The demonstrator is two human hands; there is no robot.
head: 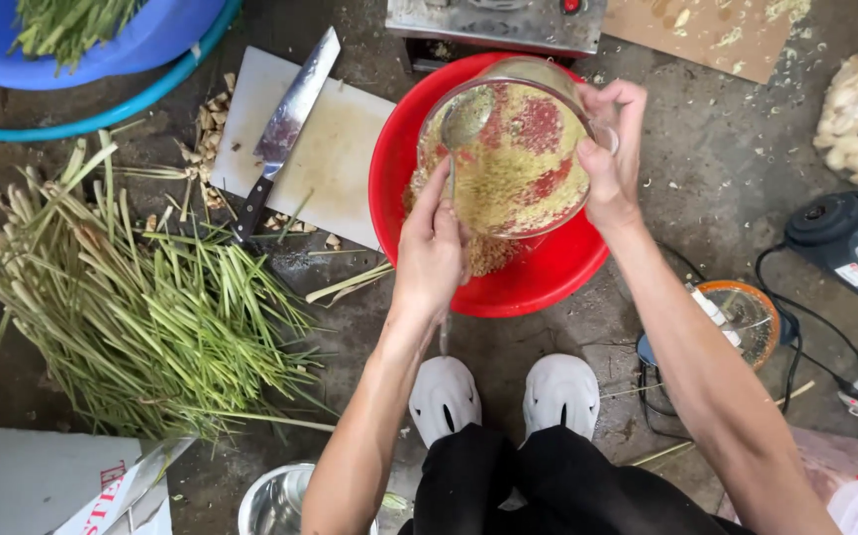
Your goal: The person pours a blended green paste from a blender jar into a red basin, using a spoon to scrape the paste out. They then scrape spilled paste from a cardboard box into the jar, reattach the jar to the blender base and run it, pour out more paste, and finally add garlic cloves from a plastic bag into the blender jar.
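Gripping a tilted glass jar (513, 149) by right hand (612, 149), left hand (431, 248) clasping spoon (460, 129), over red bowl (548, 282)

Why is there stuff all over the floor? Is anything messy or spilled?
Yes. Pale scraps lie scattered on the floor beside the white cutting board, and loose green stalks sprawl across the ground. The yellow ground mash stays in the tilted clear jug and red bowl.
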